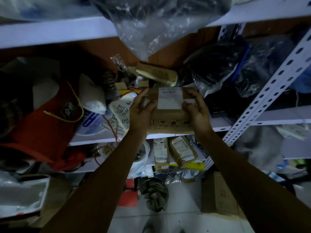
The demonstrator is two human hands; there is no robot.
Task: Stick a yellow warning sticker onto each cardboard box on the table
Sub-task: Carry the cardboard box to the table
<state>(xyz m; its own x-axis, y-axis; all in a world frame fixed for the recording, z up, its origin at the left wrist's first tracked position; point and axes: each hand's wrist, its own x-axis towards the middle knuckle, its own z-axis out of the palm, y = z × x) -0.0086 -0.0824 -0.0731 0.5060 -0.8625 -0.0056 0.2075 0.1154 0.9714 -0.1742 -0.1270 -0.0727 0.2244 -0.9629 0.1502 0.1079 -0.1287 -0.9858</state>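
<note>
— Where is the cardboard box [170, 113] found?
— On the white shelf [107, 137], at the frame's centre, with a white label [170, 98] on its top.
— How is it gripped?
— Its nine-o'clock end is clasped by the left hand [141, 111], its three-o'clock end by the right hand [196, 111].
— What is seen at nine o'clock?
— A red bag [42, 118].

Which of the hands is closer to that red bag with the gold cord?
Left. The left hand grips the cardboard box's left end, on the side toward the red bag; the right hand holds the far end.
</note>
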